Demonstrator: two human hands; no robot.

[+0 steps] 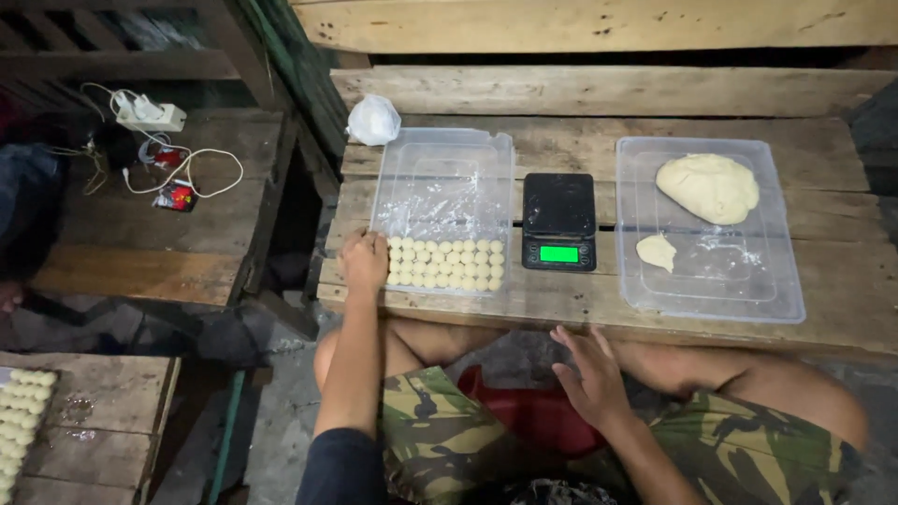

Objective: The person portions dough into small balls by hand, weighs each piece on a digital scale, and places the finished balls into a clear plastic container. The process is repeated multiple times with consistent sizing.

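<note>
On a slatted wooden table (599, 140), a black digital scale (558, 222) with lit green display (559, 253). Just right of it, a clear shallow container (748, 299) holding a large dough lump (708, 187) and, apart from that, a small dough piece (657, 252). Near the table's far left corner, a knotted white plastic bag (373, 120). To the left, on a wooden bench (140, 252), a white power strip (150, 114) with looping cables (201, 164). At lower left, more rows of dough balls (21, 421).

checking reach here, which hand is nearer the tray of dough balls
Left. The left hand rests at the near left corner of the tray of dough balls; the right hand hovers open below the table edge, apart from it.
</note>
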